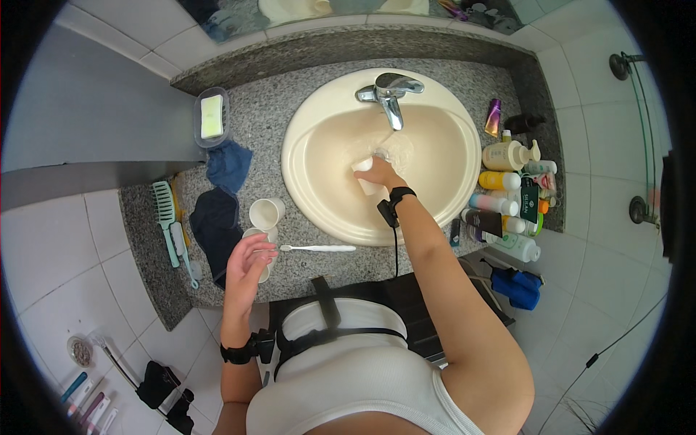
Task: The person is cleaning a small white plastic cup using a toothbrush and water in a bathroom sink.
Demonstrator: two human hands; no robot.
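My right hand [378, 173] is low in the cream oval sink [326, 157], closed on a whitish cup-like object [367, 182] that it partly hides. Water runs from the chrome faucet [389, 100] into the basin near that hand. Over the counter's front left part, my left hand [251, 261] is raised with bent fingers and nothing in it. Beside and partly behind its fingers are white cups, one of them an upright cup [267, 213]. A white toothbrush [321, 248] lies on the granite just right of the left fingertips.
Dark cloth [215, 225] and blue cloth [229, 164] lie at the left, below a soap dish with a soap bar [211, 117]. A green hairbrush [164, 209] rests at the left edge. Several bottles and tubes, including a pump bottle [503, 156], crowd the right side.
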